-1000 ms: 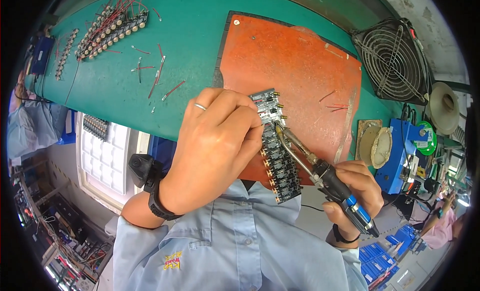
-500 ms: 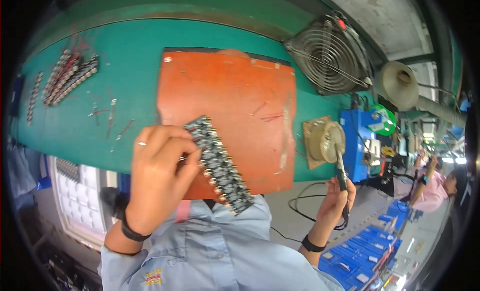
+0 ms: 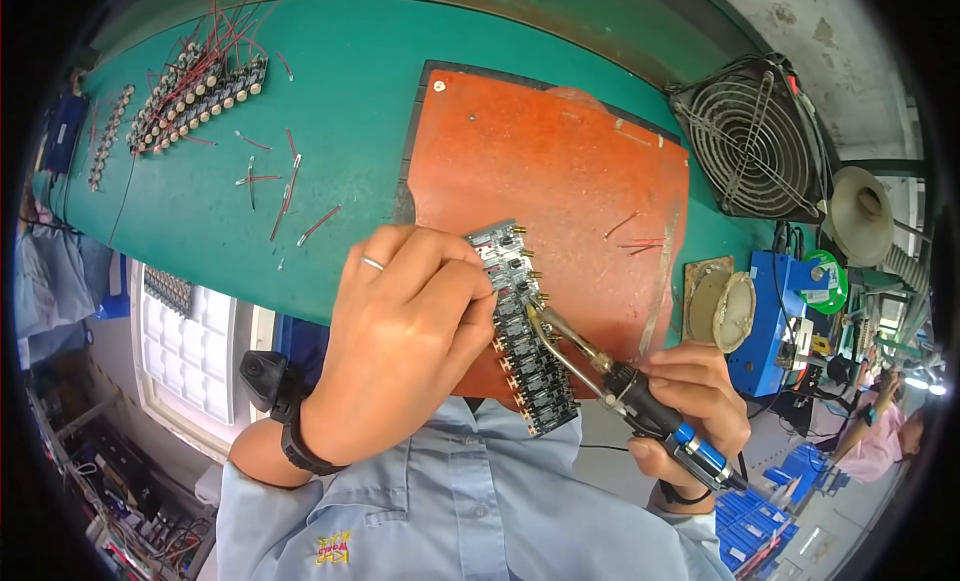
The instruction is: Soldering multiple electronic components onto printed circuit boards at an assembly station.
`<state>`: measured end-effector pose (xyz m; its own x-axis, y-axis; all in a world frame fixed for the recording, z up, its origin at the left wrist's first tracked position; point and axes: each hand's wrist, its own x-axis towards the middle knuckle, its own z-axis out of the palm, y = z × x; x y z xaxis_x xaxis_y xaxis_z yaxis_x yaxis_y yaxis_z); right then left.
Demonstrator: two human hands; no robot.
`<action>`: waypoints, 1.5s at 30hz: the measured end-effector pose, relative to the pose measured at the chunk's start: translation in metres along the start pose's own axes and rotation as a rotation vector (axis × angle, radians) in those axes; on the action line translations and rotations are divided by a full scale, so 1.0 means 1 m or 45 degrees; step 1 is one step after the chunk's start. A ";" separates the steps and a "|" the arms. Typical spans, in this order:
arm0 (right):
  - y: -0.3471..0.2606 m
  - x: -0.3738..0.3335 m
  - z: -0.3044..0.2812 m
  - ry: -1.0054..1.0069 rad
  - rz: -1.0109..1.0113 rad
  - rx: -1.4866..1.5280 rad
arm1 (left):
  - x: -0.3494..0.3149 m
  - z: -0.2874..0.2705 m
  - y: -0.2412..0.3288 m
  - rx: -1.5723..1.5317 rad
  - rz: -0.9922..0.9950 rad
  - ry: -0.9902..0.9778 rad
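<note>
Circuit board strip: slanting over the mat's near edge, showing stiff dark rectangles studded with brassy pins and blocks
Soldering tool: displaying a dark handle and glossy blue band, narrowing to a metal tip with a thin tube alongside
Orange mat: showing a smooth, scuffed face, bearing thin red wires
Green tabletop: spreading beneath, carrying wired boards far left
Fan: standing beyond the mat's right side, presenting a round wire grille
Blue box: sitting right of a pale round holder
Left hand: pressing fingertips together at the strip's upper left edge, covering part, concealing whatever is between them
Right hand: clamping around the tool's handle, right of the strip, angling the tip onto or just above its pinned side, contact being impossible to tell
</note>
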<state>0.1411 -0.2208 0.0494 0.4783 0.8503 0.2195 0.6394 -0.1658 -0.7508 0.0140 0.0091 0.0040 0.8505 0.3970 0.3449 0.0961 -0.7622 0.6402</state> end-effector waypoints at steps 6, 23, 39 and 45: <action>0.000 0.009 0.004 -0.069 0.000 -0.017 | 0.000 -0.002 0.000 0.009 -0.021 -0.025; -0.004 0.018 0.005 -0.132 -0.115 -0.129 | 0.001 0.000 0.001 0.015 -0.007 -0.023; 0.009 -0.011 -0.002 0.261 -0.012 0.041 | 0.001 0.000 0.003 0.039 0.000 -0.020; 0.015 -0.030 0.013 0.508 0.119 0.303 | 0.000 -0.001 0.003 0.030 0.038 -0.040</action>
<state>0.1279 -0.2425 0.0235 0.7508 0.5714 0.3313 0.4490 -0.0738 -0.8905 0.0138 0.0078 0.0070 0.8688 0.3583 0.3417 0.0824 -0.7851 0.6138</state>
